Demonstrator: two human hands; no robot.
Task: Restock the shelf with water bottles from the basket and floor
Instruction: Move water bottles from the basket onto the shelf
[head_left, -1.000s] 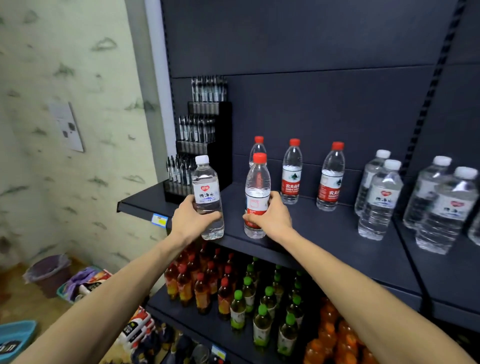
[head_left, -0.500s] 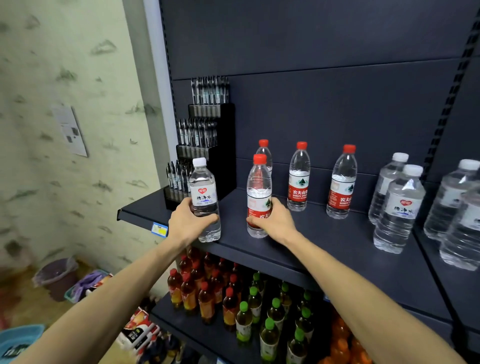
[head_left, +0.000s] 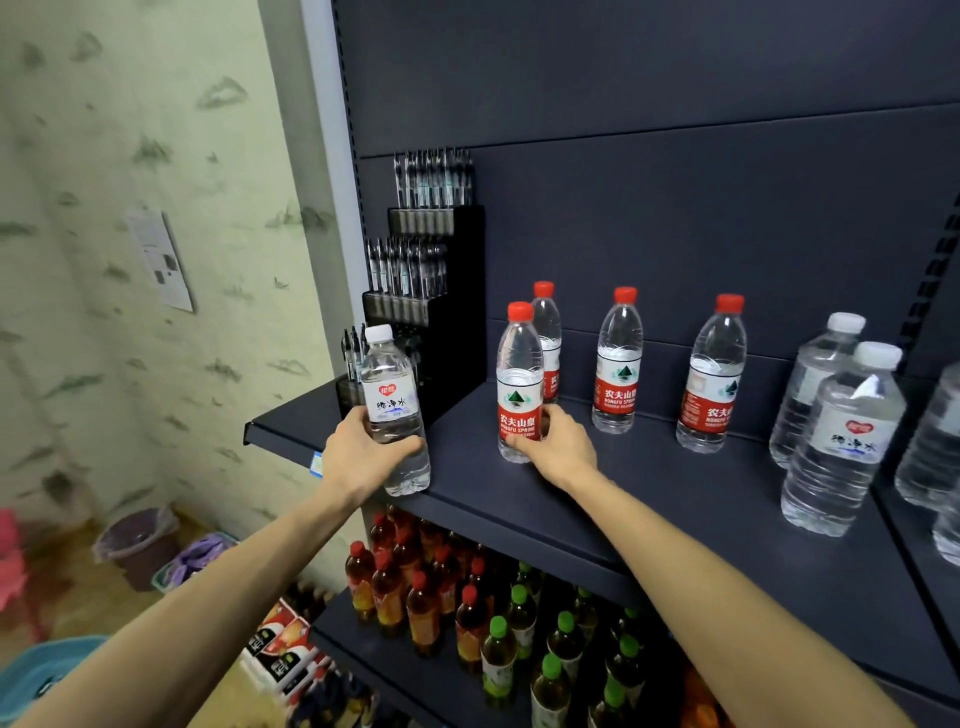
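Two bottles going onto the shelf (head_left: 649, 499) at once, placing step in hand.

Left hand (head_left: 363, 457) has its fingers wrapped round the white-capped bottle (head_left: 392, 410), base apparently at the shelf's front edge; the right hand (head_left: 558, 447) grips the red-capped bottle (head_left: 519, 384), standing upright in front of another. Next up, I reckon: let go of the red one, then carry the white one over to its mates (head_left: 841, 436) on the right. Clear ribbed plastic, glossy labels, probably slippery.
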